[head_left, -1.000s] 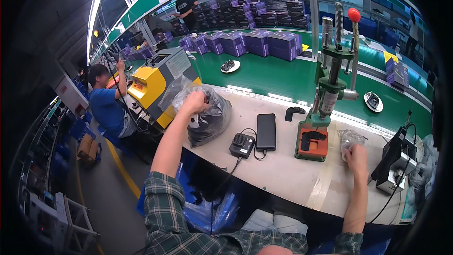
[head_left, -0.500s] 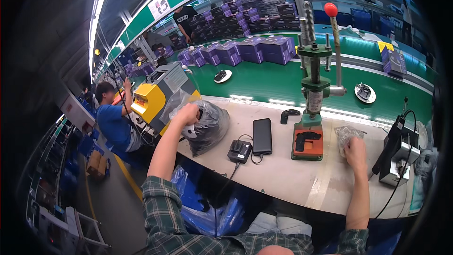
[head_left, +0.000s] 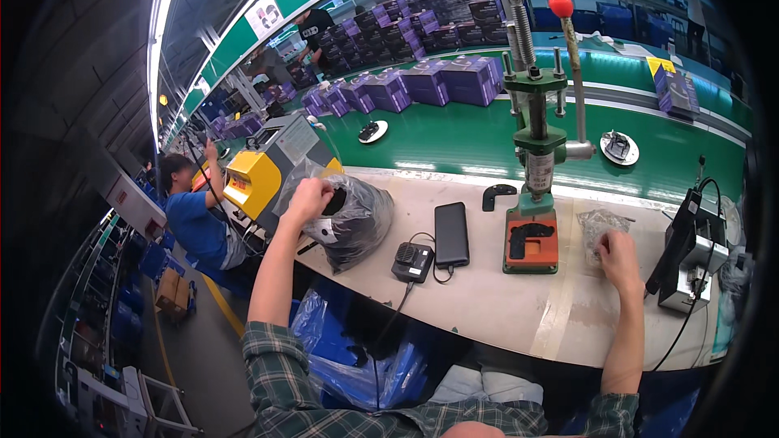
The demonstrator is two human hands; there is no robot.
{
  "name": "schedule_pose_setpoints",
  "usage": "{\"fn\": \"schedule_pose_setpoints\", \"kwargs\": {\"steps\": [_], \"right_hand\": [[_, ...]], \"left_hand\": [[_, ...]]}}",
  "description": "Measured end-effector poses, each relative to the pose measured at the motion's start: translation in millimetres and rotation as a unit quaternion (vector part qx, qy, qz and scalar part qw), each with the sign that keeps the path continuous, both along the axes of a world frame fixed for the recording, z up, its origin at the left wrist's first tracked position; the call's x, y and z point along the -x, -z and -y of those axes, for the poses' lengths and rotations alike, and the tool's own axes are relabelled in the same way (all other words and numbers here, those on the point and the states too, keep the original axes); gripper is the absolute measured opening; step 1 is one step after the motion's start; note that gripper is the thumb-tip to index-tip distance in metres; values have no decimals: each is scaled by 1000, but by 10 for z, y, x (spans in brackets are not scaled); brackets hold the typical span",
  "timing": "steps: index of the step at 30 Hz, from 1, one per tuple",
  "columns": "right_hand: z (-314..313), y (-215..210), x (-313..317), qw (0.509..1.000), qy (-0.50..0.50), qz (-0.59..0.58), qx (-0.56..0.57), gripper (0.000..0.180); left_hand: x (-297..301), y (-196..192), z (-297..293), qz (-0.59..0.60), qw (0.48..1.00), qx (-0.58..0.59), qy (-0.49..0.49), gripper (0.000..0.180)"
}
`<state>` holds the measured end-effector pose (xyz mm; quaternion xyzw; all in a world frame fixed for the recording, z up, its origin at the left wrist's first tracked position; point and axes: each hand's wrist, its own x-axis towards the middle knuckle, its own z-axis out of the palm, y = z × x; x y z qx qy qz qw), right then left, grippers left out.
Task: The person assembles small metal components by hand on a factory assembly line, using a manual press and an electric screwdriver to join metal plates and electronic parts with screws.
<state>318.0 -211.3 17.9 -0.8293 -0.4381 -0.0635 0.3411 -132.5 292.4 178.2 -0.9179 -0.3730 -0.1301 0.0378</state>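
Observation:
My left hand (head_left: 311, 199) is at the mouth of a clear plastic bag (head_left: 361, 231) full of dark pieces. Its fingers are closed on a black part (head_left: 334, 202), whose full shape is hidden. My right hand (head_left: 619, 258) is closed in a pinch at a small clear bag (head_left: 599, 227); what the fingertips hold is too small to make out. Between my hands stands a green hand-lever press (head_left: 539, 146) with a red knob. Under it, a black curved part (head_left: 519, 242) lies in an orange fixture (head_left: 542, 253). A similar black piece (head_left: 497, 195) rests left of the press.
A black power bank (head_left: 451, 234) and a black cabled device (head_left: 412, 260) lie on the table. A yellow and grey machine (head_left: 272, 170) stands left, beside a person in blue (head_left: 196, 223). Behind runs a green conveyor (head_left: 454, 142) with purple boxes (head_left: 471, 81). Metal boxes with cables (head_left: 688, 284) stand right.
My left hand has drawn back slightly left at the bag's mouth, and the black part shows more. My right hand has shifted slightly right and nearer me at the small bag.

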Motion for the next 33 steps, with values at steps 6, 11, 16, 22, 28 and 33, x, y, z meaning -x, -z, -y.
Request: {"fn": "schedule_pose_setpoints", "kwargs": {"steps": [6,11,16,22,28,33], "right_hand": [[146,-260,98,999,-7,0,38,6],[63,-571,321,984,-18,29,-173,7],[-144,-388,491,974,-49,44,-216,11],[-171,-382,541,973,-63,61,-213,11],[-158,-332,556,974,-63,48,-210,11],[-181,-335,566,972,-68,59,-216,10]], "left_hand": [[-273,-254,792,171,979,-105,37,13],[-930,416,1889,410,810,396,139,14],[-1779,1036,2280,374,692,605,120,18],[-2346,1247,2340,325,723,593,141,19],[-2555,1210,2441,314,763,552,119,20],[-2673,1286,2394,301,774,540,137,21]]}}
